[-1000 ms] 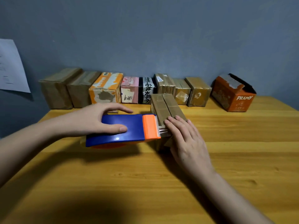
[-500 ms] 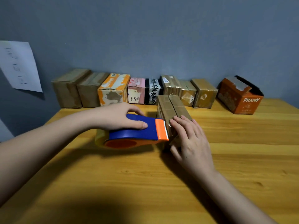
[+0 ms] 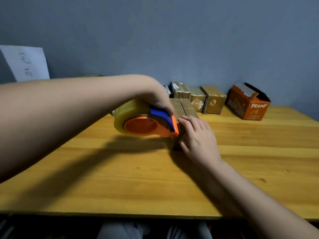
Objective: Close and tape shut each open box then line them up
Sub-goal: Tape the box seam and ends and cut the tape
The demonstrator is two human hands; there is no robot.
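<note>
**Caller:** While the left hand (image 3: 159, 102) curls over the top of the tape dispenser (image 3: 146, 120), fingers wrapped around its blue guard, the orange cutter end sits right against the near end of the small brown box (image 3: 183, 109). My read is that's where the strip is being started or cut off.

**Analyst:** And the right hand (image 3: 198, 138) is doing the bracing. Fingers nearly straight, laid flat over the box's near top edge and down its front face, gripping nothing, just pressing. That should stop a light box skidding away when the dispenser pulls.

**Caller:** Where's the box itself?

**Analyst:** On the wooden table (image 3: 259, 161), out in front of the row along the wall, flaps down, centre seam showing on top. I can't tell how much tape is on it.

**Caller:** What's around it?

**Analyst:** Behind, a taped box with a white label (image 3: 179, 89), then two glossy brown boxes (image 3: 197, 99) and (image 3: 214, 99), touching side by side. Well off to the right, the orange box (image 3: 248, 105) marked PRAMY has its top open, so I'd say that one's yet to be done. A sheet of paper (image 3: 29, 63) is stuck on the wall at left.

**Caller:** Anything in the way?

**Analyst:** The left forearm hides the row's left part. Otherwise, the right fingertips sit just beside the cutter's teeth; that's the risk I'd watch.
</note>
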